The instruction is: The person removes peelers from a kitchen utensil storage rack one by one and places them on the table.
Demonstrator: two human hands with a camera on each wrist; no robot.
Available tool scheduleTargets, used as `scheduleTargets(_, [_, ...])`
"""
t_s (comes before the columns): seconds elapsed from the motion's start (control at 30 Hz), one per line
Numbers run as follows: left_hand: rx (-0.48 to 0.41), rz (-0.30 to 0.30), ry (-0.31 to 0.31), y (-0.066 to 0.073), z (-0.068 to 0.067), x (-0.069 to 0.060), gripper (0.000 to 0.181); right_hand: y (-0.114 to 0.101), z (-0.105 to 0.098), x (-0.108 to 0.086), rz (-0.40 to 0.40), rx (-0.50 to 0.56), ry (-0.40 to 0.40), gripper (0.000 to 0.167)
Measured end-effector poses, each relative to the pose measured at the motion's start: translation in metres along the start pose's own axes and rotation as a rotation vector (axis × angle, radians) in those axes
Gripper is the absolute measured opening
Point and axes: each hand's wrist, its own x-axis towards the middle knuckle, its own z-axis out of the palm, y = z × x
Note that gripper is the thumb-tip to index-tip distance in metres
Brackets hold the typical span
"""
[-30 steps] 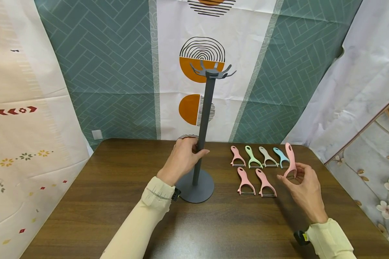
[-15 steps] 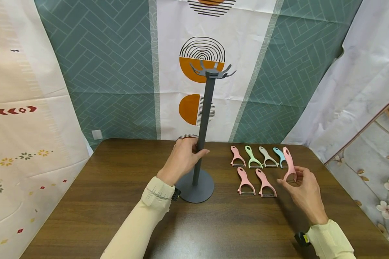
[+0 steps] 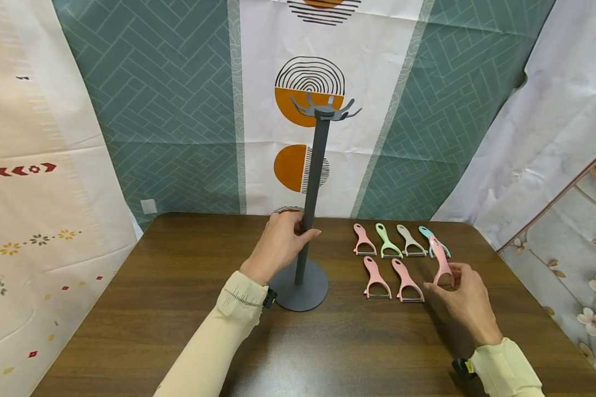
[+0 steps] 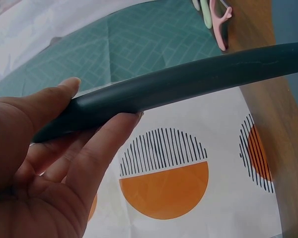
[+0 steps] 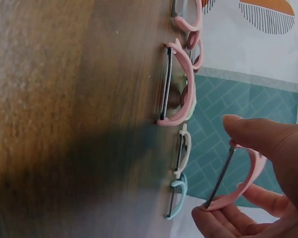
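Observation:
My left hand (image 3: 280, 242) grips the dark grey pole of an upright hook stand (image 3: 317, 165), well above its round base. In the left wrist view, the thumb and fingers lie on opposite sides of the pole (image 4: 188, 82). At the right, my right hand (image 3: 469, 298) pinches a pink Y-shaped peeler (image 3: 441, 262) by the two sides of its blade head, its handle pointing away from me. The right wrist view shows this peeler's blade (image 5: 220, 177) between thumb and fingers, off the table. Curled hooks (image 3: 326, 112) at the stand's top carry nothing.
On the wooden table (image 3: 189, 309), a back row has a pink peeler (image 3: 362, 240), a green peeler (image 3: 387, 241), a grey peeler (image 3: 410, 241) and a blue peeler (image 3: 429, 234). Two pink peelers, left (image 3: 374, 275) and right (image 3: 405, 279), lie in front. Patterned cloth hangs behind.
My right hand has tipped and lowered the pink peeler, its handle moving down and left, so more of the blue peeler shows. The left hand and stand stay put.

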Motion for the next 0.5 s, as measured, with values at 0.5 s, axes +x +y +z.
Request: scheduleTargets(0.5, [-0.007, 0.008, 0.000, -0.0001, -0.0010, 0.0001, 0.015, 0.0065, -0.0005, -0.0012, 0.057, -0.052, -0.161, 0.079])
